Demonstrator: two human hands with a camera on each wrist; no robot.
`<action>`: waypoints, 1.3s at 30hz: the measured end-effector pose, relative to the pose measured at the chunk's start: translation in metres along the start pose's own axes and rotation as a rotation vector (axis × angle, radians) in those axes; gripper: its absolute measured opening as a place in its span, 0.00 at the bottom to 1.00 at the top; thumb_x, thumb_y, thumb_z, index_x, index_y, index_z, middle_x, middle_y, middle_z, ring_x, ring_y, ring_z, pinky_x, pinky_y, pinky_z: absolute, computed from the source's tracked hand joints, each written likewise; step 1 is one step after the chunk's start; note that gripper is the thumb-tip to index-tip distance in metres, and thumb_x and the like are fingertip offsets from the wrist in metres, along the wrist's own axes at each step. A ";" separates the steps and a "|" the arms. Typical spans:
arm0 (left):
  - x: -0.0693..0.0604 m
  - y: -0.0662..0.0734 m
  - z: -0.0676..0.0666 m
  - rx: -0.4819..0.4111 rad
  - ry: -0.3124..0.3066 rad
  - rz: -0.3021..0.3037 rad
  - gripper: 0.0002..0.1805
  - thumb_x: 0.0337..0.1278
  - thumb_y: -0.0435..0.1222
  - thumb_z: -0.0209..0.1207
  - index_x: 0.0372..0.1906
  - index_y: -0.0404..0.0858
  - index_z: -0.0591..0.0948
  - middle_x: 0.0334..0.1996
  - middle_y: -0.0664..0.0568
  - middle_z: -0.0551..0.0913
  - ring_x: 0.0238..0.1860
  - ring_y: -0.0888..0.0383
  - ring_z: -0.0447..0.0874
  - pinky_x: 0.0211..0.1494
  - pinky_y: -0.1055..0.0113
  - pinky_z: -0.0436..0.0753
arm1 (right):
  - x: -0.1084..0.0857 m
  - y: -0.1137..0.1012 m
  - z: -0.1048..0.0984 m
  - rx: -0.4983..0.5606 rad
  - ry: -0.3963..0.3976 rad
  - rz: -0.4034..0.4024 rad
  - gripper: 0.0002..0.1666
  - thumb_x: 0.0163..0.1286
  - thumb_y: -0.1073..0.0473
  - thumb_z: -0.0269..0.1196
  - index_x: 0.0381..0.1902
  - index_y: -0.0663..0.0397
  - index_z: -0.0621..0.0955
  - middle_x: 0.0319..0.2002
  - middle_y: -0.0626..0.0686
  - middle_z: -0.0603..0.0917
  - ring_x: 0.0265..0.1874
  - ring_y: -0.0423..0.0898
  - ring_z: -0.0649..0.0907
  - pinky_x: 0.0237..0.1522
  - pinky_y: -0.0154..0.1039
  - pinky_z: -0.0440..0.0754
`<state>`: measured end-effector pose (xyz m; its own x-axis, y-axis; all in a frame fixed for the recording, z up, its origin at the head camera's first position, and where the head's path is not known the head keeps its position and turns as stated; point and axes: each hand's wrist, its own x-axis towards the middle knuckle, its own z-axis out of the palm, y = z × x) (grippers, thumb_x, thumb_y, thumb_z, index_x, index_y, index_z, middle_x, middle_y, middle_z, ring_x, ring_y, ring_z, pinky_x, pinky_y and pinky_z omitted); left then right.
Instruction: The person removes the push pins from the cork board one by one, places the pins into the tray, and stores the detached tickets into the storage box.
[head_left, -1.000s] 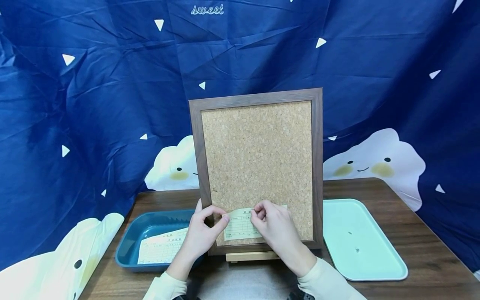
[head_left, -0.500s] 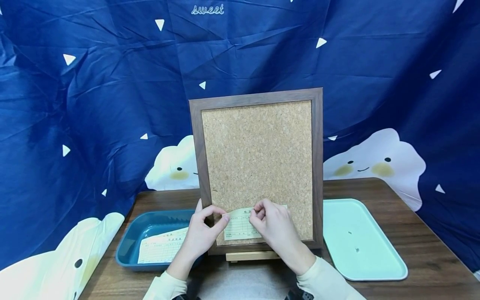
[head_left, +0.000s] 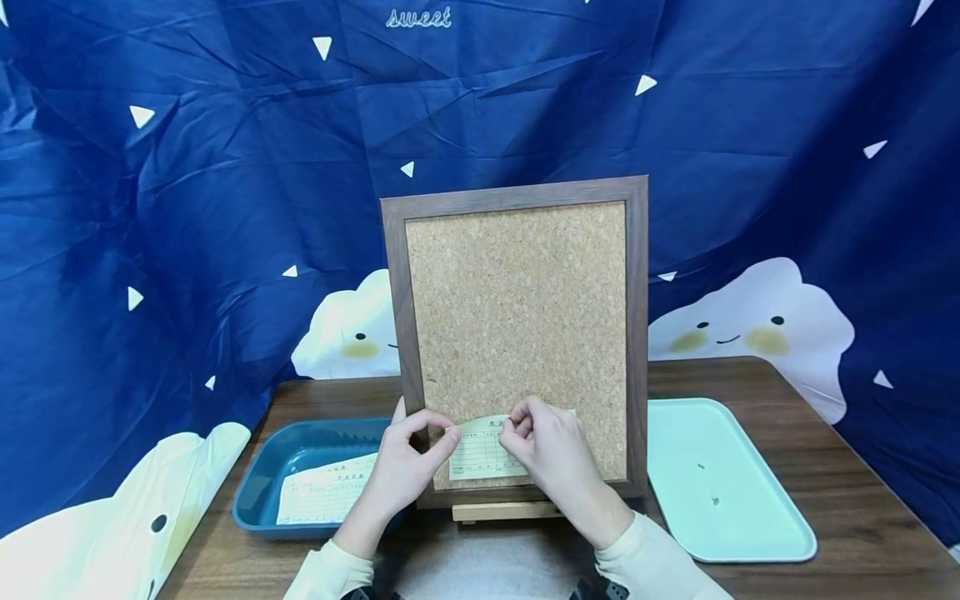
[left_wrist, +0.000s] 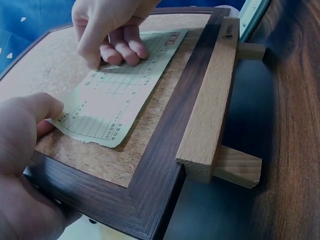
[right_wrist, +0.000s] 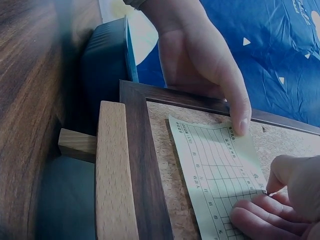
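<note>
A pale green printed form lies against the lower part of a cork board with a dark wooden frame. My left hand pinches the form's upper left corner between thumb and finger, beside the left side of the frame. At the form's top edge, right of its middle, my right hand has thumb and index finger pressed together and the other fingers curled. The right wrist view shows a small dark pin between those fingertips, mostly hidden. Part of the form's right side is behind the right hand.
The board stands on a light wooden easel. A blue tray at the left holds more printed forms. A mint green tray at the right holds a few tiny dark things. A blue curtain hangs behind.
</note>
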<state>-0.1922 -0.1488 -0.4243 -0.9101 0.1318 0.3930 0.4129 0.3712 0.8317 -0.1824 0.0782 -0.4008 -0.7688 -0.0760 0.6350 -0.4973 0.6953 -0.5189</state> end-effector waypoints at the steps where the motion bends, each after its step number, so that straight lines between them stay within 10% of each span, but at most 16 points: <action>1: 0.000 0.000 0.000 -0.003 -0.003 0.002 0.04 0.70 0.41 0.71 0.39 0.56 0.90 0.73 0.46 0.74 0.81 0.42 0.63 0.72 0.37 0.72 | 0.000 0.000 0.000 0.006 -0.004 0.002 0.07 0.57 0.69 0.71 0.29 0.52 0.83 0.21 0.44 0.83 0.21 0.32 0.78 0.26 0.30 0.80; 39: -0.007 0.007 0.004 -0.003 0.065 -0.008 0.05 0.68 0.38 0.72 0.39 0.54 0.90 0.54 0.52 0.71 0.49 0.54 0.69 0.49 0.61 0.74 | -0.009 0.015 -0.008 0.175 0.000 -0.085 0.10 0.57 0.73 0.69 0.30 0.52 0.84 0.25 0.46 0.86 0.26 0.32 0.82 0.29 0.25 0.83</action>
<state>-0.1830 -0.1437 -0.4224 -0.9092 0.0682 0.4107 0.4054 0.3692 0.8363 -0.1797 0.0946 -0.4100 -0.7209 -0.1291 0.6809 -0.6230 0.5511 -0.5551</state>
